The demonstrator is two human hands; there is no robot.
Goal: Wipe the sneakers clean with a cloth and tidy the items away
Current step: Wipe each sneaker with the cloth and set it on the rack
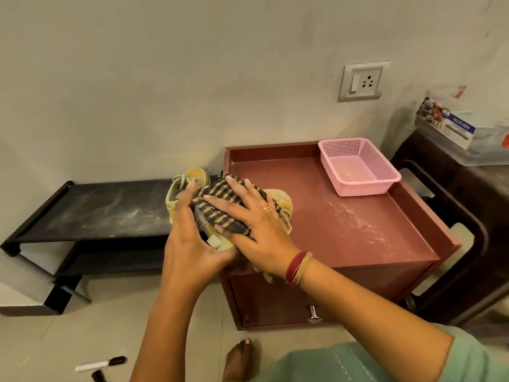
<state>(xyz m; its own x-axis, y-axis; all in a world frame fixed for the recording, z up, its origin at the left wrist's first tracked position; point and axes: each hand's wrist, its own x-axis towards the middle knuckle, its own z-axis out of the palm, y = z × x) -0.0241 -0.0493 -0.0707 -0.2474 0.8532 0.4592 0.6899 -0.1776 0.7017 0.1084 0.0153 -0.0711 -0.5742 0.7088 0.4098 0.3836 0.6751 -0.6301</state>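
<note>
A yellow sneaker (282,201) lies at the left edge of the maroon cabinet top (344,224), mostly covered by a dark and tan checked cloth (220,199). My right hand (256,224) lies flat on the cloth with its fingers spread, pressing it onto the sneaker. My left hand (190,238) grips the sneaker's near end from the left, thumb underneath. A second yellow sneaker (184,188) sits behind, at the right end of the black shoe rack (96,213).
A pink mesh basket (358,166) stands at the cabinet's back right. Dark furniture (454,216) with a plastic-wrapped box is to the right. A wall socket (362,81) is above. A marker (102,363) lies on the floor by my foot (239,359).
</note>
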